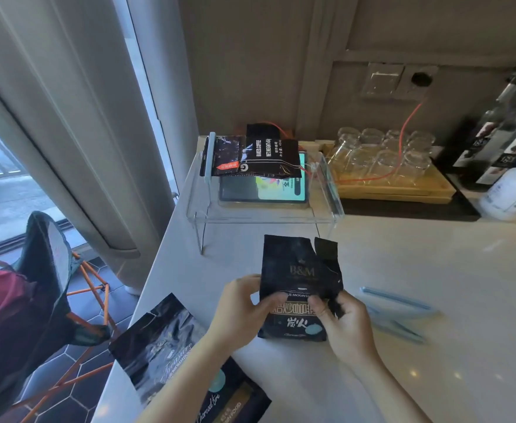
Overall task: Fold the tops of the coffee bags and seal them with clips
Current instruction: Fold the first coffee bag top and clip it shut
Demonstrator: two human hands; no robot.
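Coffee bag (299, 279), black with its torn top unfolded, stands upright on the white bench (433, 270) near the middle, held from both sides. Left hand (238, 303) has its fingers curled round the bag's left edge; right hand (342, 322) pinches its right edge. Blue clips (397, 312) lie on the bench just right of the hands. Another clipped bag (250, 154) rests on the clear acrylic shelf (266, 215) farther back.

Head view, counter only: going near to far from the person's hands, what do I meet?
Coffee bag gripped by left hand and right hand → clear acrylic stand → tablet under it → clipped coffee bags on top.
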